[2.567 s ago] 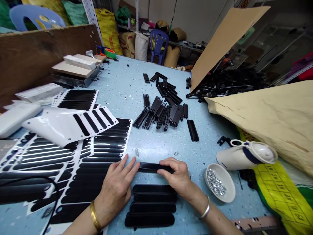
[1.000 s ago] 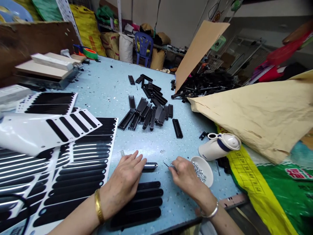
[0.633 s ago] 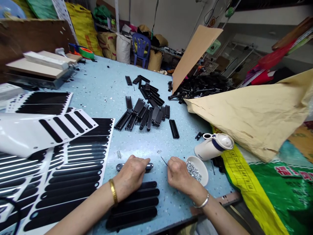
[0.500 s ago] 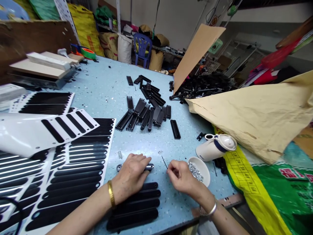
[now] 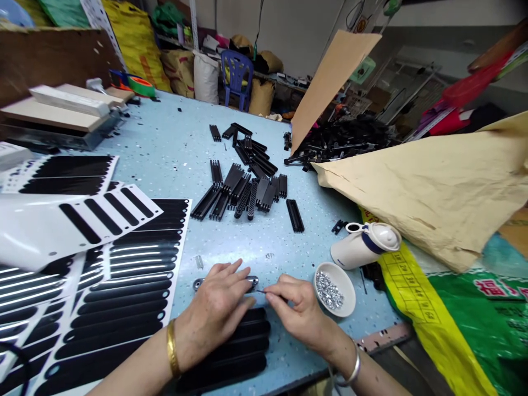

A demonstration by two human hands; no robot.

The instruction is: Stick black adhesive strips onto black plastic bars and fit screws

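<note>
My left hand [image 5: 218,305] lies over a dark oblong part with rounded ends [image 5: 253,282], its fingers stretched and spread. Most of that part is hidden beneath the hand; both ends show. In my right hand [image 5: 297,308], the thumb and fingers pinch a thin dark rod [image 5: 259,291] whose tip points left, close to the part's right end. Whether the tip touches it I cannot tell. Several long black strips with rounded ends [image 5: 247,346] lie side by side just below my left hand. Right of my right hand stands a white bowl [image 5: 350,302] with small shiny metal pieces [image 5: 329,290].
Black slotted pieces [image 5: 231,187] lie heaped mid-table. A white lidded jug [image 5: 350,250] stands behind the bowl. Sheets with black strips [image 5: 124,297] cover the left side. At right are brown paper [image 5: 412,192], a cardboard flap [image 5: 330,82] and a black pile [image 5: 350,137].
My right hand has moved left with the thin rod, whose tip is now by the part's right end. My left hand's fingers have spread more. The view has shifted slightly.
</note>
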